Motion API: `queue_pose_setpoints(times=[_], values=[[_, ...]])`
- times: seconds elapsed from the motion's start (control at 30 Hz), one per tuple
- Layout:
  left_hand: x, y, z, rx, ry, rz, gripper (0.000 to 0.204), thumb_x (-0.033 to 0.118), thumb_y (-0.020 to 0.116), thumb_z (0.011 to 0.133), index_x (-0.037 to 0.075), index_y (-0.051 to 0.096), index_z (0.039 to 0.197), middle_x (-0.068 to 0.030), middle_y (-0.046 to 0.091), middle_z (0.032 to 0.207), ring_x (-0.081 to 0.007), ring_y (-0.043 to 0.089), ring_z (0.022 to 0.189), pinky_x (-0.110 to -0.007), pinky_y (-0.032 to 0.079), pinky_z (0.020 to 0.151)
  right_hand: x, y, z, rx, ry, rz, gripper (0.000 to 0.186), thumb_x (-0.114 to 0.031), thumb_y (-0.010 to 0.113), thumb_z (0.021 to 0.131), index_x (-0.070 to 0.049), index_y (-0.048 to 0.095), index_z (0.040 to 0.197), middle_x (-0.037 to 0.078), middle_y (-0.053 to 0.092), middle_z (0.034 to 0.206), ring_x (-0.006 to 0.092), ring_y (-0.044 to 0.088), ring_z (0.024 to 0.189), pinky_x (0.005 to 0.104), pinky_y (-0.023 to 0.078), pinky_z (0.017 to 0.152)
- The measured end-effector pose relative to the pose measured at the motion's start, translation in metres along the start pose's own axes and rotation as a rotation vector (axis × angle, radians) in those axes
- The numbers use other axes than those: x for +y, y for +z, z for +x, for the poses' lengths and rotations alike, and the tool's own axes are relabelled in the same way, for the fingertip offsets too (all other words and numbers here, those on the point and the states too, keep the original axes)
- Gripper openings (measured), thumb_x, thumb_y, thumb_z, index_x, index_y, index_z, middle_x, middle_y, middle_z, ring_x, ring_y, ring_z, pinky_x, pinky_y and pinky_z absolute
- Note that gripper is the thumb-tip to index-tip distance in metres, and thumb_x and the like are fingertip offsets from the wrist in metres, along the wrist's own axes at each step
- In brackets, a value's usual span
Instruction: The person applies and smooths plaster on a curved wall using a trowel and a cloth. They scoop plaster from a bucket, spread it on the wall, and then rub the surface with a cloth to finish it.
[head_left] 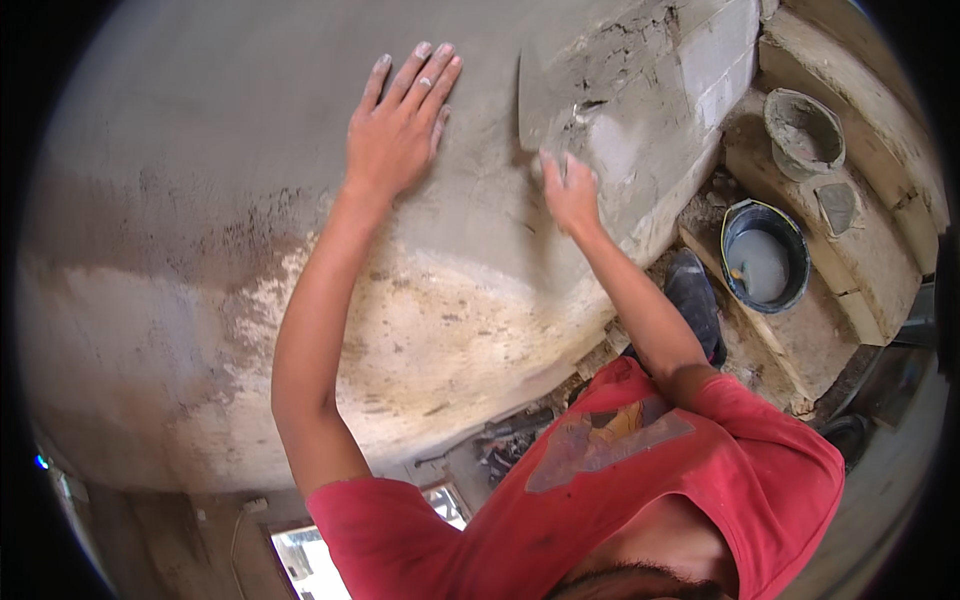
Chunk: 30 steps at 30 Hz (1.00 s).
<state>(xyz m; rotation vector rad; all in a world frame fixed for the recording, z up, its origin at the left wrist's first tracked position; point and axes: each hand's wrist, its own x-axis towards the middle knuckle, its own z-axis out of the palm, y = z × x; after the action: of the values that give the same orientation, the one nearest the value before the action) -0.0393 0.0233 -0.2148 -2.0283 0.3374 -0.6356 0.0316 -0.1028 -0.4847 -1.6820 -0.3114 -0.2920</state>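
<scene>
My left hand lies flat against the grey plastered wall, its fingers stretched upward and smudged with plaster. To its right, my right hand is closed around the handle of a plastering trowel. The trowel's grey blade rests along the wet plaster and blends with it, so its outline is only partly distinct. The handle is mostly hidden by my fingers. Right of the blade the coat is rough and patchy, with paler spots. Below both hands shows a bare, yellowish stained part of the wall.
On the steps at the right stand a black bucket of greyish water and a plaster-crusted bucket. A small mortar-covered slab lies beside them. My dark shoe is by the wall's foot. Debris lies lower down.
</scene>
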Motion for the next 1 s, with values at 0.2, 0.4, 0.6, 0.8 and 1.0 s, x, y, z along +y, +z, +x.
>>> queue_pose_setpoints(times=[0.2, 0.4, 0.6, 0.8, 1.0], values=[[-0.006, -0.005, -0.009, -0.034, 0.001, 0.049, 0.059, 0.040, 0.054, 0.110, 0.029, 0.044, 0.167, 0.0102, 0.044, 0.171, -0.0133, 0.041, 0.157, -0.045, 0.032, 0.132, 0.017, 0.023, -0.072, -0.168, -0.129, 0.111, 0.059, -0.049, 0.061, 0.106, 0.009, 0.068, 0.104, 0.039, 0.070, 0.099, 0.0568, 0.068, 0.102, 0.0608, 0.052, 0.090], [-0.010, -0.008, -0.024, -0.050, 0.009, 0.067, 0.059, 0.042, 0.052, 0.110, 0.031, 0.043, 0.168, 0.0110, 0.043, 0.172, -0.0121, 0.040, 0.157, -0.045, 0.030, 0.133, -0.006, 0.004, -0.022, -0.224, 0.084, 0.039, 0.063, -0.051, 0.062, 0.105, 0.009, 0.070, 0.120, 0.039, 0.072, 0.105, 0.0559, 0.069, 0.105, 0.0589, 0.052, 0.096], [-0.015, -0.008, -0.025, -0.059, -0.007, 0.092, 0.059, 0.044, 0.052, 0.110, 0.032, 0.043, 0.168, 0.0121, 0.042, 0.172, -0.0114, 0.039, 0.158, -0.045, 0.029, 0.133, -0.003, 0.006, -0.046, -0.213, -0.038, 0.011, 0.058, -0.051, 0.062, 0.105, 0.007, 0.069, 0.112, 0.037, 0.073, 0.100, 0.0548, 0.070, 0.099, 0.0574, 0.053, 0.095], [-0.020, -0.012, -0.028, -0.047, -0.016, 0.118, 0.059, 0.044, 0.050, 0.111, 0.033, 0.042, 0.168, 0.0120, 0.042, 0.172, -0.0113, 0.039, 0.158, -0.045, 0.028, 0.133, -0.005, 0.012, -0.055, -0.282, -0.045, 0.006, 0.058, -0.053, 0.063, 0.104, 0.005, 0.068, 0.107, 0.034, 0.072, 0.086, 0.0547, 0.070, 0.087, 0.0603, 0.053, 0.087], [-0.029, -0.022, -0.042, -0.094, -0.059, 0.136, 0.058, 0.043, 0.048, 0.112, 0.033, 0.042, 0.168, 0.0123, 0.042, 0.173, -0.0112, 0.039, 0.158, -0.045, 0.028, 0.133, -0.028, 0.013, -0.045, -0.329, -0.045, 0.059, 0.049, -0.046, 0.067, 0.102, 0.003, 0.066, 0.104, 0.030, 0.068, 0.074, 0.0539, 0.069, 0.077, 0.0575, 0.054, 0.075]])
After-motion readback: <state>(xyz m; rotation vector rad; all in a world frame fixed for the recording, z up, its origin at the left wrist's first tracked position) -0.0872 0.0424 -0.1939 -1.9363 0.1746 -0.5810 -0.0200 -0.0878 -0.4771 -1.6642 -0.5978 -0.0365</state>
